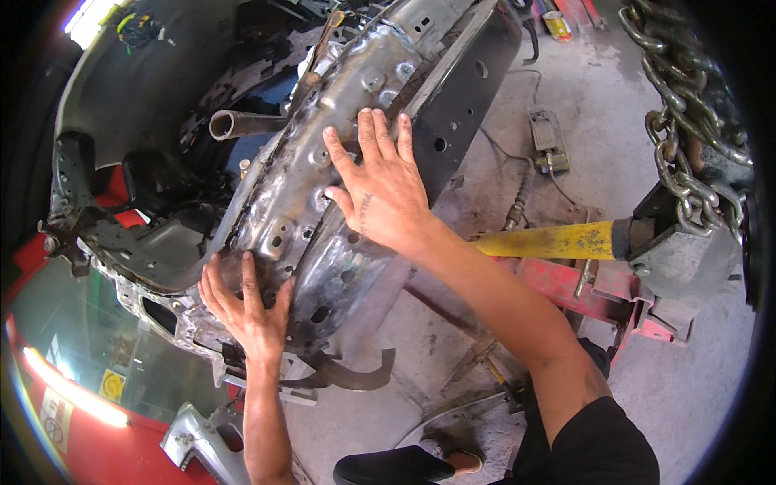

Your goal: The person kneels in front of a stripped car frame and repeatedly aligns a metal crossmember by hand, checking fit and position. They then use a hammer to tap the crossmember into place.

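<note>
So, the right hand [384, 190] lies palm-down on the metal panel [301, 190], the left hand [252, 311] nearer, both with fingers apart.

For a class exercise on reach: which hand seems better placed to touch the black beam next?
Likely the right hand: it lies spread on the panel, close beside the black beam. The left hand is farther off, lower in the picture.

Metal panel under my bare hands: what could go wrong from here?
Your left hand and right hand rest bare on the metal panel, which looks rough-edged and might cut skin. The boxy device on the floor could trip someone stepping past.
</note>
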Demonstrator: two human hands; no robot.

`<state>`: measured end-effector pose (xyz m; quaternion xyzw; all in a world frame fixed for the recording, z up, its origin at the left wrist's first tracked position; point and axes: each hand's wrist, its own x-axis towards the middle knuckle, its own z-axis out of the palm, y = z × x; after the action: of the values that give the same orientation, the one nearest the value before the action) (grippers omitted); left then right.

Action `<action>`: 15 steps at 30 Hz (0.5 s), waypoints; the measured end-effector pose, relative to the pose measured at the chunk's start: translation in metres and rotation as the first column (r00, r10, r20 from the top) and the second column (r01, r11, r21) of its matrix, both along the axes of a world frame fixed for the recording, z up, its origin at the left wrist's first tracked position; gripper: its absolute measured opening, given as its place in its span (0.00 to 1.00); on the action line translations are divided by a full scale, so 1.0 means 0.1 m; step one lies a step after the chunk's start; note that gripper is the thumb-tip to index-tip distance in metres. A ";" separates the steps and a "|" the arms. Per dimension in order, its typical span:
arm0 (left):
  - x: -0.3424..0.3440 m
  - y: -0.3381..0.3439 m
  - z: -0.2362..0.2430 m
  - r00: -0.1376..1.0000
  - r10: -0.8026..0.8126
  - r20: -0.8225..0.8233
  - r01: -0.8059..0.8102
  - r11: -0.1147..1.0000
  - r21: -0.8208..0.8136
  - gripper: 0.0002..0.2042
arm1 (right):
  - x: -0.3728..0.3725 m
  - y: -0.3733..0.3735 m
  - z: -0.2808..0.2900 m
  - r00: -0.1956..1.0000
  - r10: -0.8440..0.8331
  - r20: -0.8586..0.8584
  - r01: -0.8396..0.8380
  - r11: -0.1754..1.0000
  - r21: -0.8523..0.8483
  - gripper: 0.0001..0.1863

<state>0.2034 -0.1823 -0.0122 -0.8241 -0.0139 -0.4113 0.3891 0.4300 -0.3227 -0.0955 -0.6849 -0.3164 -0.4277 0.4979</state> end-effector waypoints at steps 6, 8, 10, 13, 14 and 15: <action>-0.01 0.04 0.00 0.999 -0.053 0.003 0.053 0.999 0.003 0.40 | 0.00 -0.02 -0.01 1.000 0.010 -0.002 -0.010 1.000 -0.012 0.41; -0.01 0.05 0.01 0.998 -0.067 -0.001 0.067 0.998 0.010 0.39 | 0.01 -0.02 -0.02 1.000 0.018 0.009 -0.018 1.000 -0.001 0.40; -0.01 0.05 0.00 0.997 -0.075 -0.004 0.075 0.997 0.010 0.37 | 0.01 -0.02 -0.02 1.000 0.019 0.013 -0.019 1.000 0.009 0.41; 0.01 0.05 0.00 0.995 -0.096 -0.006 0.097 0.995 0.013 0.37 | 0.02 -0.01 -0.03 1.000 0.027 0.013 -0.027 1.000 0.015 0.41; 0.01 0.05 -0.01 0.995 -0.099 -0.006 0.099 0.995 0.014 0.36 | 0.03 -0.01 -0.03 0.999 0.029 0.012 -0.030 0.999 0.015 0.41; 0.00 0.05 -0.01 0.995 -0.101 -0.006 0.101 0.995 0.015 0.36 | 0.03 -0.01 -0.03 0.999 0.038 0.012 -0.039 0.999 0.023 0.42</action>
<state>0.2039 -0.1769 -0.0132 -0.8219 0.0321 -0.4284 0.3741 0.4331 -0.3238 -0.0987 -0.6706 -0.3274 -0.4255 0.5120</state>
